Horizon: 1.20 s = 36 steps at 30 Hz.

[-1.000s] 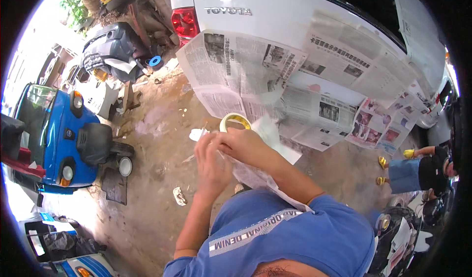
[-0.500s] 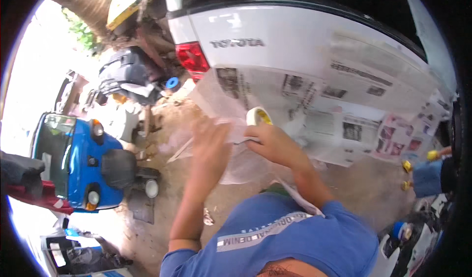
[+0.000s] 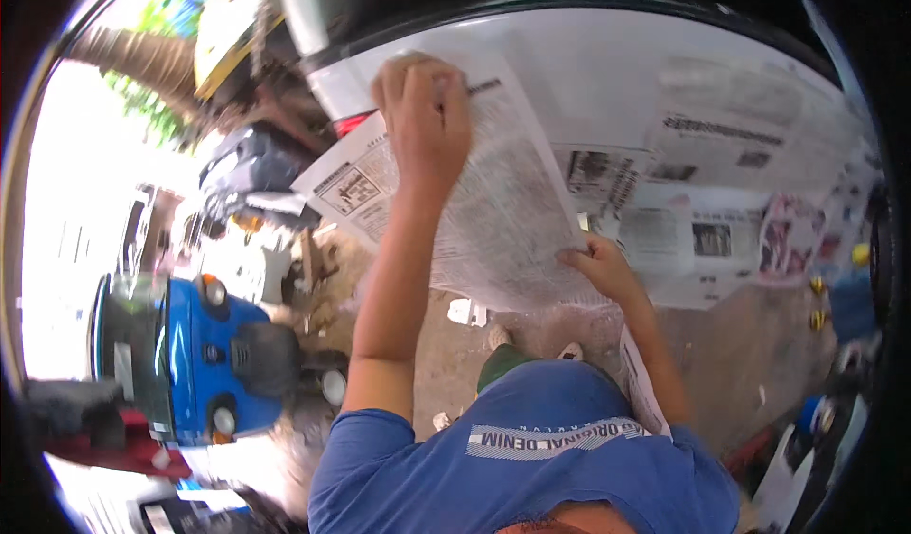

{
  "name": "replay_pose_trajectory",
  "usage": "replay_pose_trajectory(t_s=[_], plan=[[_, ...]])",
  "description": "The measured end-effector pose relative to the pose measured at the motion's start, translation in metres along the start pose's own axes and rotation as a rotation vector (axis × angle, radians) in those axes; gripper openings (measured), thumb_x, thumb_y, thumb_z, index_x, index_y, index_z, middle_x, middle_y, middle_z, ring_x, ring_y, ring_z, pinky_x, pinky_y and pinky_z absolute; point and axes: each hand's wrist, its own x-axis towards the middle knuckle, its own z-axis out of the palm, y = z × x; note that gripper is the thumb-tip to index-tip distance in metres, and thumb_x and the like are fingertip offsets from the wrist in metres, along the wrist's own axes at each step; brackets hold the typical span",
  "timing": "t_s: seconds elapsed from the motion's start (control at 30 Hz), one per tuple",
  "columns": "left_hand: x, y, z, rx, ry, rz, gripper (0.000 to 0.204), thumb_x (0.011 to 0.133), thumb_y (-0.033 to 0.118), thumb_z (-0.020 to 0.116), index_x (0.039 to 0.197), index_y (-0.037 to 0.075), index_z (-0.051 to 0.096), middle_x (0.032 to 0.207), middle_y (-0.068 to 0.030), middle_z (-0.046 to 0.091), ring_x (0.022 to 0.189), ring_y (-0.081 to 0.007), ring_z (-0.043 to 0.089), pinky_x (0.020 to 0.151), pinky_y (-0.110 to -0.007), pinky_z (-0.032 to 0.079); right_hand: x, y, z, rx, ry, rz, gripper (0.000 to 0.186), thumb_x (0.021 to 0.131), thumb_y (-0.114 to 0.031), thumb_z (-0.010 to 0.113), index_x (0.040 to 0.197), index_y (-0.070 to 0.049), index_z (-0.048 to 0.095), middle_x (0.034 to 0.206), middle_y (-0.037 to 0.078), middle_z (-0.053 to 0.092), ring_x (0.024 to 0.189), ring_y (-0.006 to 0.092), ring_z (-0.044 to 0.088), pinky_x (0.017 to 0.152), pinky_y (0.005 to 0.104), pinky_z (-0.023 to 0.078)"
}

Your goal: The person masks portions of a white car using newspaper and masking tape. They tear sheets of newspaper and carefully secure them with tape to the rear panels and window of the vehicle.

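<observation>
Before the white metal tailgate (image 3: 607, 74), far centre: grey-white printed newspaper sheet (image 3: 503, 216) now raised higher than a moment ago, mostly hiding the red plastic tail light (image 3: 349, 124). Left hand (image 3: 422, 121) clenched at its far edge; right hand (image 3: 605, 267) pinches its right edge. Brown dirt ground (image 3: 702, 368) near; blue rounded vehicle (image 3: 195, 344) left.

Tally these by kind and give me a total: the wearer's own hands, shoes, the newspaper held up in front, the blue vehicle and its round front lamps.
Hands: 2 (left hand, right hand)
Held-up newspaper: 1
Shoes: 2
Blue vehicle: 1
Round front lamps: 2
Total: 8
</observation>
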Motion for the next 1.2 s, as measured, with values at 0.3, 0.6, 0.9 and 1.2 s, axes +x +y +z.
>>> replay_pose_trajectory(t_s=[0.3,0.6,0.9,1.2], plan=[[0.008,-0.061,0.109,0.113,0.221,0.337,0.011,0.092,0.020,0.071,0.098,0.011,0.068,0.148,-0.0173,0.051,0.147,-0.0446,0.031,0.123,-0.061,0.023,-0.021,0.078,-0.041,-0.651,0.807,0.071,0.047,0.100,-0.034,0.063,0.131,0.001,0.060,0.121,0.025,0.067,0.109,0.0345,0.067,0.094,0.0444,0.049],[0.019,-0.034,0.085,0.042,-0.217,0.418,0.030,0.088,0.010,0.067,0.117,0.013,0.073,0.127,-0.0023,0.062,0.118,-0.0289,0.054,0.102,-0.048,0.045,0.017,-0.156,0.003,-0.411,0.637,-0.611,0.046,0.100,-0.007,0.053,0.144,-0.002,0.046,0.128,0.022,0.065,0.114,0.0361,0.067,0.096,0.0435,0.052],[0.022,-0.070,0.085,-0.511,-0.275,0.320,0.036,0.085,0.000,0.072,0.121,0.008,0.069,0.116,-0.0104,0.069,0.108,-0.0335,0.062,0.091,-0.042,0.051,0.074,-0.184,0.012,-0.396,0.536,-0.632,0.035,0.099,-0.004,0.062,0.132,0.003,0.055,0.122,0.014,0.071,0.105,0.0199,0.070,0.095,0.0328,0.053],[0.042,-0.056,0.057,-0.669,-0.512,0.311,0.036,0.083,0.006,0.078,0.118,0.010,0.070,0.123,-0.0061,0.070,0.118,-0.0299,0.057,0.105,-0.042,0.043,0.071,-0.168,0.011,-0.303,0.475,-0.619,0.026,0.098,0.000,0.059,0.123,0.001,0.058,0.122,0.010,0.071,0.111,0.0165,0.067,0.098,0.0326,0.052]])
